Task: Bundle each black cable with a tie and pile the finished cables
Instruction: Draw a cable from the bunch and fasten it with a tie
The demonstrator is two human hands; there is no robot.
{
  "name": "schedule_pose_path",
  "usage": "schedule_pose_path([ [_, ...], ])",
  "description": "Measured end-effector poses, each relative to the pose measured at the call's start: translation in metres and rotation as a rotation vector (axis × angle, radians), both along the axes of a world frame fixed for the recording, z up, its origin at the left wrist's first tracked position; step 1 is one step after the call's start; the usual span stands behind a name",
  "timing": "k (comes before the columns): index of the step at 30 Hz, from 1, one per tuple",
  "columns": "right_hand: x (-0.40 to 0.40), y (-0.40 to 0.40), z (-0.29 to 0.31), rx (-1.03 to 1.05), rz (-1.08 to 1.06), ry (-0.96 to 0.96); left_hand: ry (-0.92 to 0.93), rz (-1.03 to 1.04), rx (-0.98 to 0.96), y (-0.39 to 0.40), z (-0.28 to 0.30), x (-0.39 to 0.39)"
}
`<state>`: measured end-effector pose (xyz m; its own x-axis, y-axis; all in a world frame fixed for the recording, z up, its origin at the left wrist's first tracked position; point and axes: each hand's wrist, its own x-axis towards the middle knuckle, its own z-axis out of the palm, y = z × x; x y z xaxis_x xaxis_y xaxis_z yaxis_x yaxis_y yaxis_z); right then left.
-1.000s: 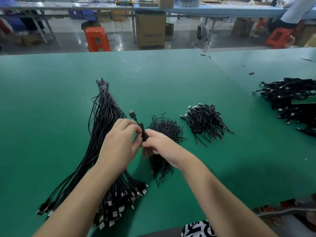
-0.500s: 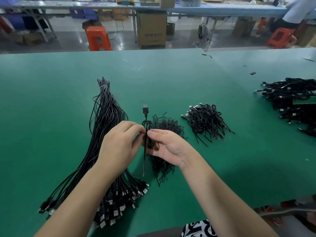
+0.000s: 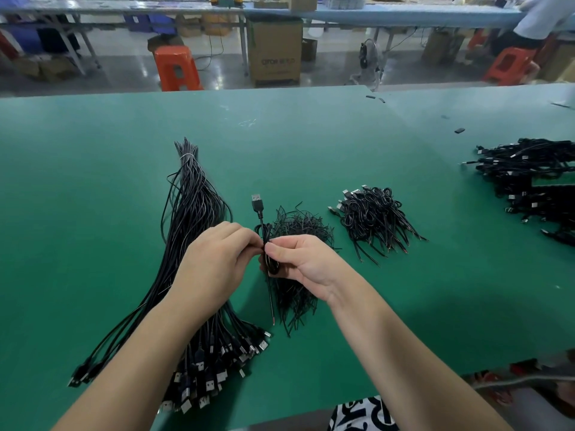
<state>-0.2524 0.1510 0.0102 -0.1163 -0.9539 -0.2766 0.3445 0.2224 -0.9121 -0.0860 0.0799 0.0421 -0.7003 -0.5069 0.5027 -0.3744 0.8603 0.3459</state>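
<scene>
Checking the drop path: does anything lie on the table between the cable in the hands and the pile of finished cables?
Nothing visible. The cable is held just left of the finished pile; the loose ties lie below it, then bare green table.

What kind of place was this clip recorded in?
Probably a small factory or assembly workshop: long green worktable, heaps of black USB cables, orange plastic stools and a cardboard carton on the bare floor behind.

bright, even overhead light | soft shadows | wide-angle edge bending
</scene>
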Motion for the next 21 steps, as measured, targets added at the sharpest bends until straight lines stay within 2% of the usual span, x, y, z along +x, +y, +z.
schedule_pose_path([
  [11,-0.002,0.0,0.001,0.036,0.054,0.066,-0.158,-0.035,-0.275,-0.003,-0.005,-0.003],
  [14,-0.003,-0.001,0.002,0.03,0.073,0.048,-0.172,-0.026,-0.262,-0.002,-0.004,-0.002],
  [17,-0.005,-0.002,0.004,-0.023,0.043,0.133,-0.085,0.04,0.011,-0.003,-0.002,0.001],
  [21,-0.003,0.003,0.006,-0.249,0.001,0.503,0.117,0.167,0.588,-0.01,-0.003,0.001],
])
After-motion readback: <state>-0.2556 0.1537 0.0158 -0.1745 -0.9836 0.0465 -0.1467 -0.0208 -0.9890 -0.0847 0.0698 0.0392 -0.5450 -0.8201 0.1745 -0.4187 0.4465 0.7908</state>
